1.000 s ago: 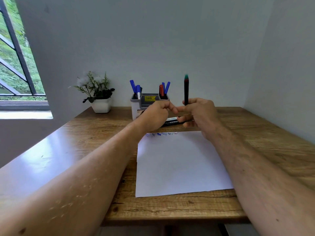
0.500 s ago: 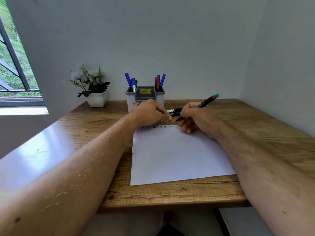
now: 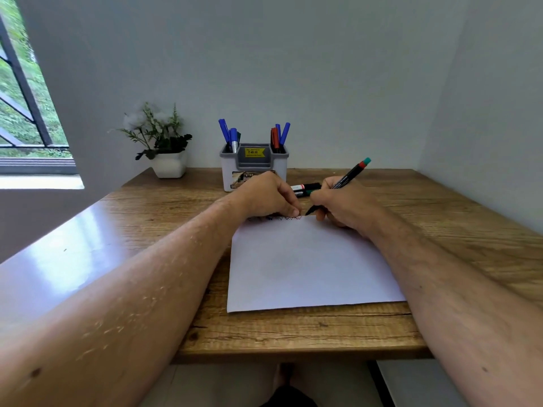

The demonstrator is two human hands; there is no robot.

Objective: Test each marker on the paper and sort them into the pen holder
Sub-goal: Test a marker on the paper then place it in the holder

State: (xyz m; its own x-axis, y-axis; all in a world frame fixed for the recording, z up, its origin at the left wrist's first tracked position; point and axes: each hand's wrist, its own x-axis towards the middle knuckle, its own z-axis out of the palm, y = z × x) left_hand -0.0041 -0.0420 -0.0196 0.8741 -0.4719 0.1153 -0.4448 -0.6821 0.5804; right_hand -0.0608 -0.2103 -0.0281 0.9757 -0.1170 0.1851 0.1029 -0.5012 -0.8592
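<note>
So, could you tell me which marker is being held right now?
The green-ended marker in the right hand; the others stand in the pen holder or lie on the desk.

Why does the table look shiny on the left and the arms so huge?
Head view: window daylight glares off the table on the left; the wide-angle lens stretches the forearms near the frame edges; left hand and right hand look sharp; the plant is soft.

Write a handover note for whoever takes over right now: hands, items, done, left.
Right hand: grips the green-capped marker, tip at the paper's top edge.
Left hand: fist pinning the paper's top edge; contents not visible.
Done: scribbles along the top edge; markers stand in both side slots of the pen holder.
Left: test this marker, sort it, then the markers on the desk.
</note>
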